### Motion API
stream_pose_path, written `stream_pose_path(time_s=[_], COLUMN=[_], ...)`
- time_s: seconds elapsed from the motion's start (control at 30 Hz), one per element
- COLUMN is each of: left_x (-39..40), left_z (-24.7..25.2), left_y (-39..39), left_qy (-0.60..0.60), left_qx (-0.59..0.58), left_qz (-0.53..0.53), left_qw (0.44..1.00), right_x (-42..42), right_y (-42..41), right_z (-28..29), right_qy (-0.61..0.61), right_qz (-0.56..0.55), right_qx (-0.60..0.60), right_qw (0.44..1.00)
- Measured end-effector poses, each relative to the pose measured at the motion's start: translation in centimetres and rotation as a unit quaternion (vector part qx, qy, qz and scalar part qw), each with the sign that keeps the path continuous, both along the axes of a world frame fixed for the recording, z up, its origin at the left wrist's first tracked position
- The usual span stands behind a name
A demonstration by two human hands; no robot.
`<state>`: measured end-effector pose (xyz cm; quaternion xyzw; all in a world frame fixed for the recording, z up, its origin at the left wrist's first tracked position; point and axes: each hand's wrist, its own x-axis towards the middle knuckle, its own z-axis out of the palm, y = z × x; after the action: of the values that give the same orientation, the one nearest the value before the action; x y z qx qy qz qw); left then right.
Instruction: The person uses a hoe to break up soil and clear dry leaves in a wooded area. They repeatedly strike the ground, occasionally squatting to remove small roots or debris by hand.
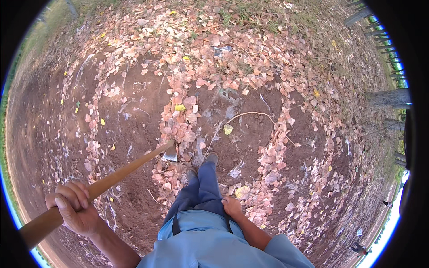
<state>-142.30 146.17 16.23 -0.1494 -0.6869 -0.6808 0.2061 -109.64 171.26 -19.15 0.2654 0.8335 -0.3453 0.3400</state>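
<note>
My left hand (74,207) is closed around the long wooden handle (124,174) of a hoe at the lower left. The handle slants up to the right, away from me. Its metal hoe blade (170,154) is down among dry leaves just ahead of my feet. My right hand (232,207) rests at the thigh of my dark blue trousers (208,181), its fingers curled; whether it holds anything is not visible. A thin bent vine or stem (249,113) lies on the soil ahead, beside a yellow-green leaf (228,129).
Bands of fallen leaves (271,160) cross the brown soil, with scraps of thin plastic film (236,170) among them. Tree trunks (388,98) stand at the right. Grass (241,15) grows at the far side. A person (360,249) is far off at the lower right.
</note>
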Motion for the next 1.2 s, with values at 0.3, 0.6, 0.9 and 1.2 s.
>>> stream_pose_path(time_s=[0.3,0.6,0.9,1.2], left_x=[3.4,4.3,5.1,2.6], left_z=[0.0,0.1,-0.2,-14.4], left_y=[-3.0,-2.7,1.9,9.8], left_qy=[-0.012,0.010,-0.021,-0.177], left_qx=[0.027,0.039,-0.046,0.014], left_qz=[0.065,0.128,0.449,0.289], left_qw=[0.997,0.991,0.892,0.941], right_x=[-1.8,-3.8,-7.4,-5.3], right_y=[5.6,5.4,11.0,14.1], right_z=[9.9,10.2,3.2,0.5], right_qy=[-0.193,0.027,-0.103,-0.104], right_qz=[0.035,0.006,0.066,0.099], right_qx=[-0.315,-0.307,-0.320,-0.397], right_qw=[0.929,0.951,0.940,0.907])
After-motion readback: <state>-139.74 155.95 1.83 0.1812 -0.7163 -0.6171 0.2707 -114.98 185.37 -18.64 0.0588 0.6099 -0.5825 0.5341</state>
